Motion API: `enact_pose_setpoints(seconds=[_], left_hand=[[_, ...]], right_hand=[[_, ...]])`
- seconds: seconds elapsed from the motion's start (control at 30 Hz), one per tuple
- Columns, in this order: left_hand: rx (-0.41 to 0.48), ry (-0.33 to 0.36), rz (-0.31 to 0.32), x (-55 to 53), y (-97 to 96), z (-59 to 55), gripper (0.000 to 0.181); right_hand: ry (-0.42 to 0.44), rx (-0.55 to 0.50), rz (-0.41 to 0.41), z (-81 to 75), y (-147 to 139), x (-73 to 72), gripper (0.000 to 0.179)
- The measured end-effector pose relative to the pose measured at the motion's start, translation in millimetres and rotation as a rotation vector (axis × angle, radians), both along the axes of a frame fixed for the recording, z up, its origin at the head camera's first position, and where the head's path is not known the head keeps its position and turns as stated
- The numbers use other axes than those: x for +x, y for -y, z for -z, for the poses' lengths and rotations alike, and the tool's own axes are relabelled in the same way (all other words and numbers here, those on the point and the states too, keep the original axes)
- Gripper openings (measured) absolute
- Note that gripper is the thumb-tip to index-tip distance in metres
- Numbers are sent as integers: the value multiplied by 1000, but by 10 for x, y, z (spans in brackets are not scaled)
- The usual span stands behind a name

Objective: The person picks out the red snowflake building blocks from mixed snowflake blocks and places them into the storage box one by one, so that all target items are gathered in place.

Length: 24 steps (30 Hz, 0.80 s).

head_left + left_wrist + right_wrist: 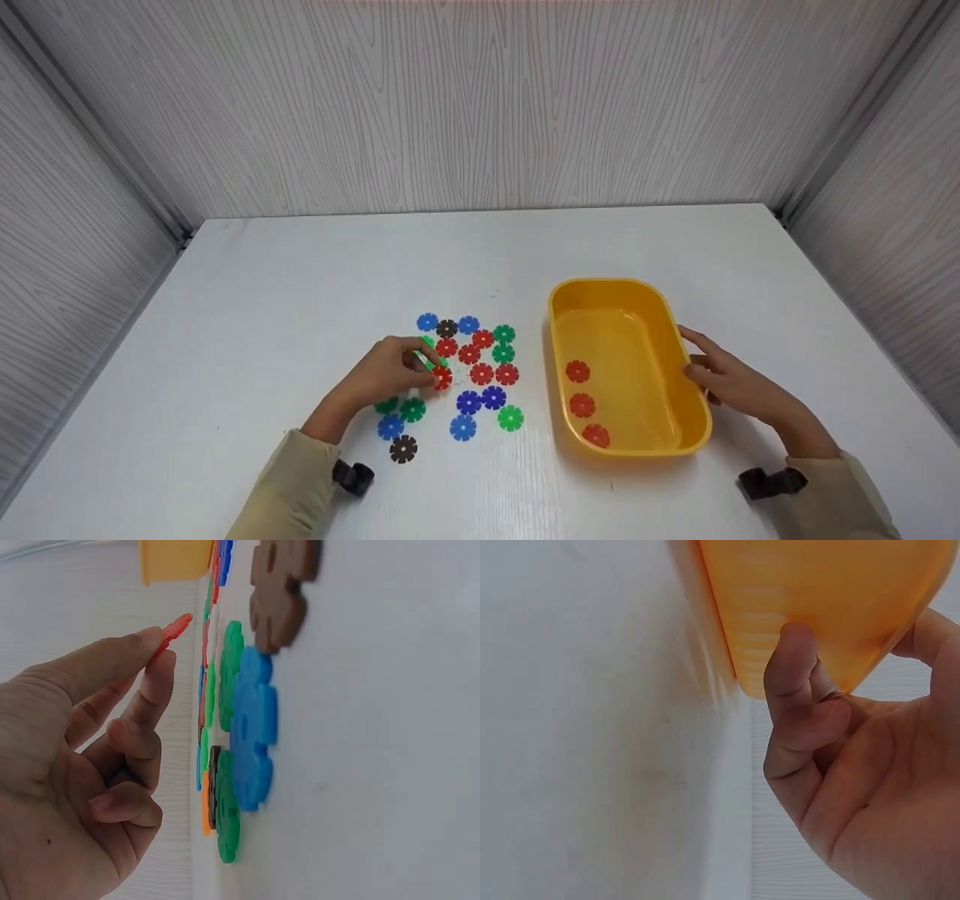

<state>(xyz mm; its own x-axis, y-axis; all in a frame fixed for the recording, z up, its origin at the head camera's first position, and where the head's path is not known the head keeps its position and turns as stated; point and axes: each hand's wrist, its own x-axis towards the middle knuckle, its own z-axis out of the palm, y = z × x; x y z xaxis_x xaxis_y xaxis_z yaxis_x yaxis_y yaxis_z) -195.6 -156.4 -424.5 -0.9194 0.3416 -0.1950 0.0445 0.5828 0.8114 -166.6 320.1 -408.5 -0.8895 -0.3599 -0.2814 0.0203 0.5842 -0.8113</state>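
Observation:
My left hand pinches a red notched plastic disc between thumb and fingertips, over a spread of flat discs. In the left wrist view the red disc sticks out edge-on past the thumb tip, and the other fingers curl toward the palm. My right hand grips the right wall of a yellow plastic bin. Seen from the right wrist, curled fingers lie against the bin's outer wall, with the thumb up at its rim. Several red discs lie along the left side inside the bin.
Around the left hand lie red, green, blue and brown discs, among them a brown disc at the near edge of the spread and a light green disc toward the bin. Pale wood-grain panels wall the white table.

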Motion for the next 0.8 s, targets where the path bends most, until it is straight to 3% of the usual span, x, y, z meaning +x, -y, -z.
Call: enact_pose_setpoints(seconds=[0.43, 0.8], left_hand=[[231, 14, -204, -10, -164, -102, 24], [357, -11, -147, -71, -464, -166, 25]], right_hand=[[-5, -30, -11, -10, 0, -2, 65], [0, -18, -7, -16, 10, -9, 64]])
